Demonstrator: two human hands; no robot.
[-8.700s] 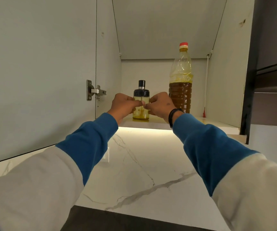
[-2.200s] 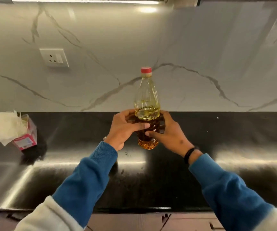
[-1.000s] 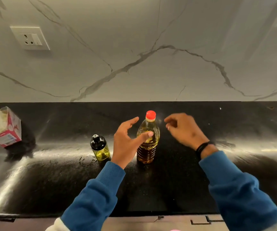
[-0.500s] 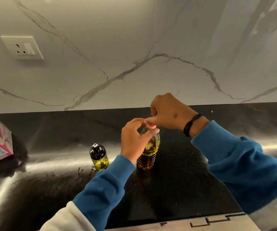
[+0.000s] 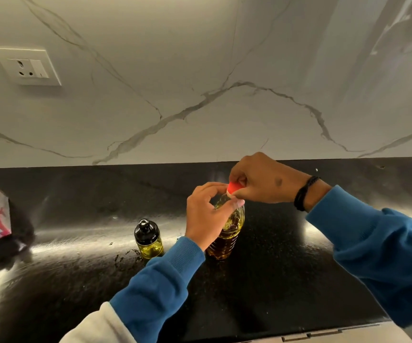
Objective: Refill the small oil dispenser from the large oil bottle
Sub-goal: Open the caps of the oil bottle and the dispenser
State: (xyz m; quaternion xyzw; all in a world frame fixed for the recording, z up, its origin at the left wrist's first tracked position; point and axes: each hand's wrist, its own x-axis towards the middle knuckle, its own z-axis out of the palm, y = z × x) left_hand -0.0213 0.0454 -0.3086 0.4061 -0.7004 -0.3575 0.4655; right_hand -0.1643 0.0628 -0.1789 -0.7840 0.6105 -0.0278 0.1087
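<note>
Head view: gripped large oil bottle neck with left hand, pinched red cap with right hand; risked tipping, spilling mid-countertop if twisted hard.

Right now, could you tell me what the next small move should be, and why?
Probably twist the red cap off: the right hand pinches it while the left hand steadies the large oil bottle at its neck. The small dispenser stands capped beside it.
</note>
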